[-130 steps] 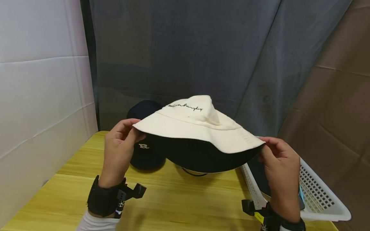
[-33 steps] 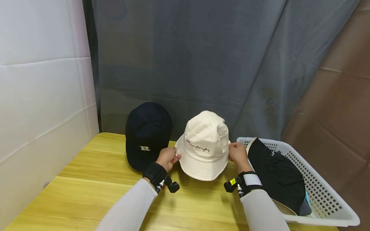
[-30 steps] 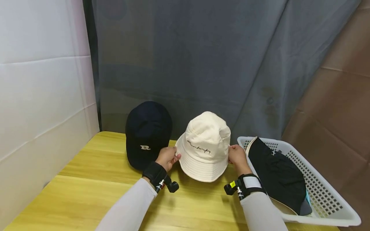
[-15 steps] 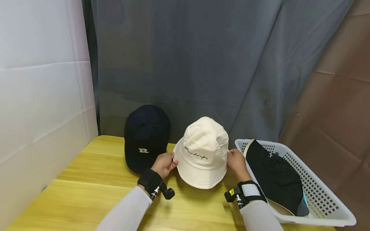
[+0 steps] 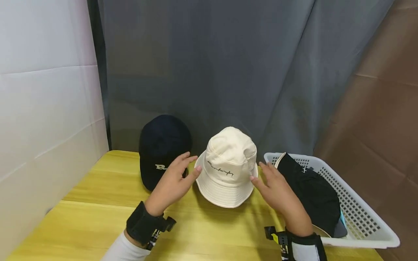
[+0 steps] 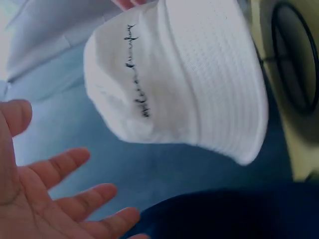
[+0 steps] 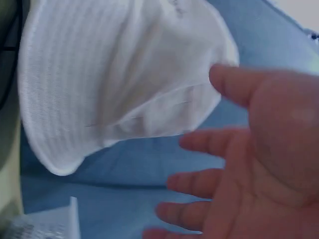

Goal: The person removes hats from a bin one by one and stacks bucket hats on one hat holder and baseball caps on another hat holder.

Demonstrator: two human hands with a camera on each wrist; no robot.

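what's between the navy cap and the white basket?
The cream bucket hat stands between navy cap and white basket, both open hands flanking it; head view.

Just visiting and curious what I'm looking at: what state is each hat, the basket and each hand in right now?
Cream bucket hat: crown up on the table, free of both hands.
Navy baseball cap: standing against the curtain.
Black hat: lying in the basket.
White basket: holding the black hat.
Left hand: open, empty.
Right hand: open, empty.

The head view is bright and sharp, with soft shadows. Both wrist views look blurry, bluish and washed out.
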